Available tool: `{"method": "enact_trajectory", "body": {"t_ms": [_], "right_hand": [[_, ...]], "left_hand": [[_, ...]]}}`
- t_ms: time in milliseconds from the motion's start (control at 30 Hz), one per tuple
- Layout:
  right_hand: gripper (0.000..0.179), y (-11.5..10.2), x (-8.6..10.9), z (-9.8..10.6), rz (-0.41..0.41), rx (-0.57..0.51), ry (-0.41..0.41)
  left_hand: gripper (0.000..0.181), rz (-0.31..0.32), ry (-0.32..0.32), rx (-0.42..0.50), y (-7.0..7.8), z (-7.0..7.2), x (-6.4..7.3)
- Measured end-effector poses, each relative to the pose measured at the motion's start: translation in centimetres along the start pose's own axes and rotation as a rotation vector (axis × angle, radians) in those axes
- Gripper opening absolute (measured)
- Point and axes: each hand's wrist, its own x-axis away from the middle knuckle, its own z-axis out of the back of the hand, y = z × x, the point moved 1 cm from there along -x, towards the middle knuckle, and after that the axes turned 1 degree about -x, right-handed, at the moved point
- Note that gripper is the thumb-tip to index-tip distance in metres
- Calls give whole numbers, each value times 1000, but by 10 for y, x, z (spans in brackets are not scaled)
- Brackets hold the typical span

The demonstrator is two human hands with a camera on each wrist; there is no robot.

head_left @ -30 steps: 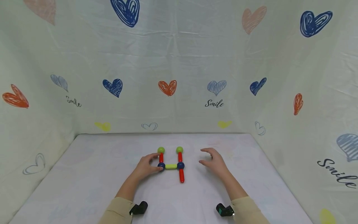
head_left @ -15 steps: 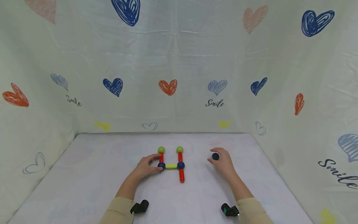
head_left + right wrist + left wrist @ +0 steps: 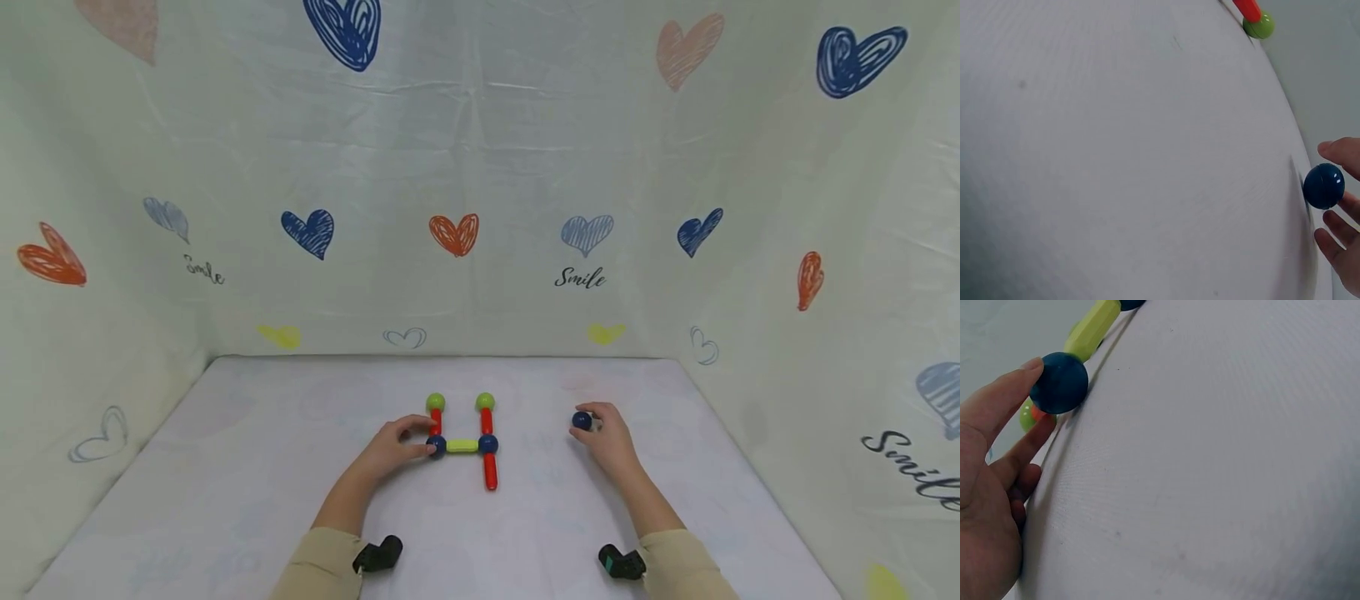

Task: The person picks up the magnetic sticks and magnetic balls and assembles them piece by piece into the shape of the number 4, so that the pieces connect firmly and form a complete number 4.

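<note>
A ball-and-rod construction toy lies on the table, with red rods (image 3: pixel 491 472), a yellow-green rod (image 3: pixel 462 446), two dark blue balls (image 3: pixel 488 444) and two green balls (image 3: pixel 485 402). My left hand (image 3: pixel 393 442) holds its left side, thumb on the left blue ball (image 3: pixel 1060 383) and index finger by the red rod above it. To the right, the thumb and fingers of my right hand (image 3: pixel 609 433) curl round a separate dark blue ball (image 3: pixel 582 420). In the right wrist view this blue ball (image 3: pixel 1324 186) sits low by the tabletop, between thumb and fingers.
A white cloth covers the table (image 3: pixel 247 467). Behind and at both sides hangs a pale curtain (image 3: pixel 517 167) printed with hearts and "Smile". Each beige sleeve (image 3: pixel 322 562) has a small black camera (image 3: pixel 378 553) at its cuff.
My right hand moves rightward, and its thumb and fingers close in round the separate blue ball, which was out of sight a second ago. My left hand keeps its place on the toy.
</note>
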Motion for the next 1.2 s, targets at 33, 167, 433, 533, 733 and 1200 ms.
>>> {"method": "enact_trajectory", "body": {"t_ms": [33,167,433,533,733,1200], "right_hand": [[40,1,0,0,-12,-1,-3],[41,3,-3,-1,-37,-4,-16],[39,4,-4,-2,-46,8,-23],[37,4,-5,-3,-46,15,-27],[34,3,-6,-3,-46,23,-22],[34,-13,3,-10,-13,-27,-43]], "left_hand": [[38,-9,0,-2,0,0,0],[32,-28,-6,12,1,-1,0],[22,-28,-27,20,3,0,3],[22,-11,-24,17,2,-1,3],[22,8,-26,15,2,-2,2],[23,18,-24,4,3,-1,3]]}}
